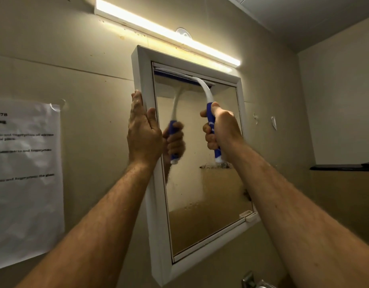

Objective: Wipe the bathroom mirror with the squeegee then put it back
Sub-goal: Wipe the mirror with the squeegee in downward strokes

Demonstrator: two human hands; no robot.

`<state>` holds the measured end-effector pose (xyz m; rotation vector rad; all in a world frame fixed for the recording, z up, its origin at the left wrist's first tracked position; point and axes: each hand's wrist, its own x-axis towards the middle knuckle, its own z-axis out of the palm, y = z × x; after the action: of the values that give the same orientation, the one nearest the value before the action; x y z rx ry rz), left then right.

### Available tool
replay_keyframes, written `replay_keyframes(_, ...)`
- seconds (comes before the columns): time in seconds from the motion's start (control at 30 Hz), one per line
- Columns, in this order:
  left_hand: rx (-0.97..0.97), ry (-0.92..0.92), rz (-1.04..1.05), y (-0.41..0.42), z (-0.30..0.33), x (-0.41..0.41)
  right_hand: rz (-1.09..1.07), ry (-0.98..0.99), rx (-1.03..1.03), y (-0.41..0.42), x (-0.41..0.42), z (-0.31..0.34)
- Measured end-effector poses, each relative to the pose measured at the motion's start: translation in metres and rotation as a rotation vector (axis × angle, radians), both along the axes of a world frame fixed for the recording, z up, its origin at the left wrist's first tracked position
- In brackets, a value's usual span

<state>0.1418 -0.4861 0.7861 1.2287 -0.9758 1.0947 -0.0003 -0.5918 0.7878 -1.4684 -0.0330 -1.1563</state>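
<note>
A white-framed bathroom mirror (202, 204) hangs on the beige wall. My right hand (221, 127) grips the blue handle of a white squeegee (202, 88). Its blade lies along the top edge of the glass, just under the frame. My left hand (143, 129) rests flat against the mirror's left frame edge, fingers straight and pointing up. The glass reflects the squeegee and my hand. Smudges and specks show on the lower part of the glass.
A lit strip light (164, 30) runs above the mirror, with a round white suction hook (183, 33) behind it. A printed paper sheet (25, 175) is taped to the wall at the left. A dark shelf (343, 167) sits at the right. A metal tap (252, 280) shows below.
</note>
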Motion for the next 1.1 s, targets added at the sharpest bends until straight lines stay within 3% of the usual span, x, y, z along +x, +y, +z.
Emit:
replay_keyframes(0.27,-0.017,-0.006,-0.025,0.0,-0.006,0.0,-0.145,0.064,0.011,0.005,0.008,-0.045)
replay_keyframes(0.53,-0.043,-0.009,-0.036,-0.001,-0.008,0.002,-0.195,0.06,-0.043,0.002,0.005,-0.016)
replay_keyframes(0.8,-0.053,0.003,-0.054,-0.002,-0.009,0.003,-0.23,0.14,-0.044,-0.003,0.002,-0.07)
replay_keyframes(1.1,-0.059,-0.029,0.007,-0.001,-0.012,0.006,-0.19,0.064,-0.015,0.006,-0.004,-0.01)
